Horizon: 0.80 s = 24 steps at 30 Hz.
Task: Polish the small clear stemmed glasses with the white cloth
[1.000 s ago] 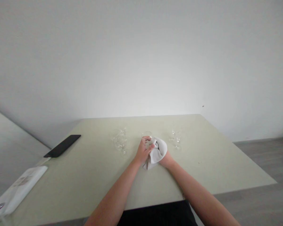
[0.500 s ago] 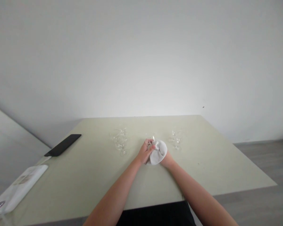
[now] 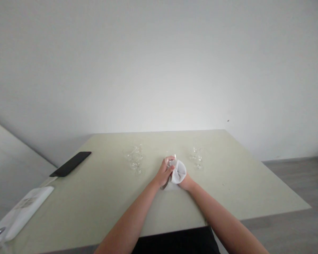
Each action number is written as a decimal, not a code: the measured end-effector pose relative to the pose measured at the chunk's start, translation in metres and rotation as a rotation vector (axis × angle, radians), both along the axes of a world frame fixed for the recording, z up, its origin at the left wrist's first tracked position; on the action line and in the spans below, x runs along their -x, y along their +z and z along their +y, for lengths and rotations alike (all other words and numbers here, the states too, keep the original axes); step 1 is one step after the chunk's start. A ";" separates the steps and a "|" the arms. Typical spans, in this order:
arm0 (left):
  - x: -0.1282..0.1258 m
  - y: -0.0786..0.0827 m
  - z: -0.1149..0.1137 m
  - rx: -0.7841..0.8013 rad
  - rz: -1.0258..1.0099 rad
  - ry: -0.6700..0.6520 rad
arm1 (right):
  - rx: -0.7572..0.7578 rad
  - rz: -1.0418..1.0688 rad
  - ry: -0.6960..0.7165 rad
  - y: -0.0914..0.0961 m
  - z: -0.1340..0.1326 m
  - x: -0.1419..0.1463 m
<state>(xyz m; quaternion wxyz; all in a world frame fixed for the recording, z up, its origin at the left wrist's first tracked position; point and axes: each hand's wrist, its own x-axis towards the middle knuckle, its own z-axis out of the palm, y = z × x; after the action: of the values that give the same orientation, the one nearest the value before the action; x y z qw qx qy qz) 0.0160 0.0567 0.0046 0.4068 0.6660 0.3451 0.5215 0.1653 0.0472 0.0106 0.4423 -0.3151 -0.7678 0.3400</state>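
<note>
Near the middle of the table, my left hand (image 3: 164,173) is closed around a clear glass (image 3: 170,157), whose rim shows above the fingers. My right hand (image 3: 186,181) grips a white cloth (image 3: 178,172) that covers its fingers. The cloth touches the glass on its right side. Part of the cloth hangs below, between my hands. To the left of my hands stands a group of clear stemmed glasses (image 3: 135,158). A second group of clear glasses (image 3: 197,158) stands on the right; their see-through outlines make single ones hard to tell apart.
The pale table (image 3: 95,211) reaches back to a white wall (image 3: 159,70). At the left edge lie a flat black object (image 3: 71,164) and a white device or package (image 3: 22,211) with a round dark mark. Grey floor (image 3: 294,176) shows on the right.
The glass now sits more upright, its rim more visible above my left hand. The cloth has shifted and folded narrower against the glass's right side. Both glass groups stay put.
</note>
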 end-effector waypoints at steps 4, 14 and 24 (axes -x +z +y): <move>-0.001 -0.001 0.000 0.047 0.012 -0.038 | -0.063 -0.076 -0.121 -0.017 0.010 -0.002; -0.001 0.018 -0.001 0.176 -0.335 0.003 | 0.148 0.069 -0.012 0.002 0.000 -0.002; 0.002 0.019 0.004 0.277 -0.392 -0.054 | 0.402 0.121 0.077 0.003 -0.005 -0.002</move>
<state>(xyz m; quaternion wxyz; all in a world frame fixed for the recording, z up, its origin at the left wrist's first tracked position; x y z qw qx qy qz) 0.0143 0.0603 0.0236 0.5672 0.4991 0.3099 0.5772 0.1672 0.0418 0.0135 0.4024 -0.3467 -0.6679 0.5213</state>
